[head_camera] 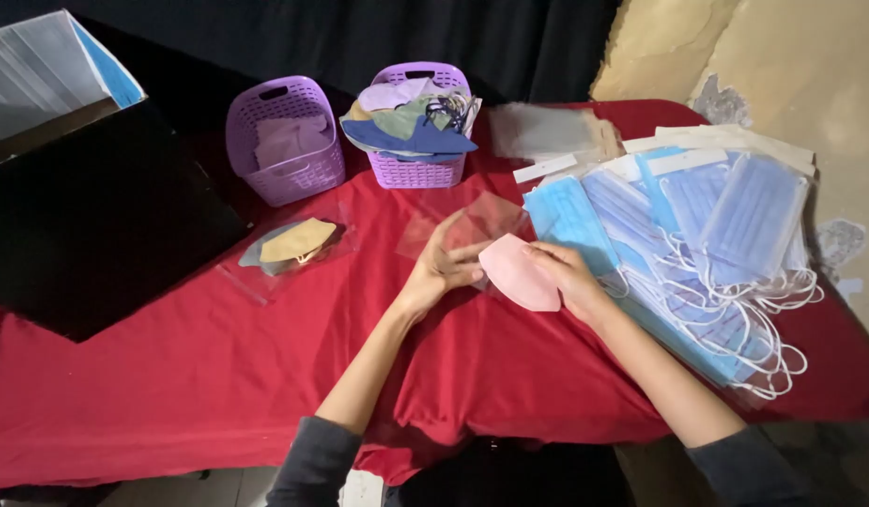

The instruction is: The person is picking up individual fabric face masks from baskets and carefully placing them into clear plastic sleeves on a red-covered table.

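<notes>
A pink folded face mask (519, 272) lies between my two hands over the red tablecloth (218, 366). My right hand (568, 277) grips the mask's right side. My left hand (444, 265) holds a clear plastic sleeve (467, 223), its fingers at the mask's left edge. The mask's tip sits at the sleeve's mouth.
A yellow mask in a clear sleeve (298, 242) lies to the left. Two purple baskets (286, 141) (417, 122) stand at the back, one piled with coloured masks. Blue surgical masks (697, 235) with white ear loops spread on the right. A black box (87, 216) stands at the left.
</notes>
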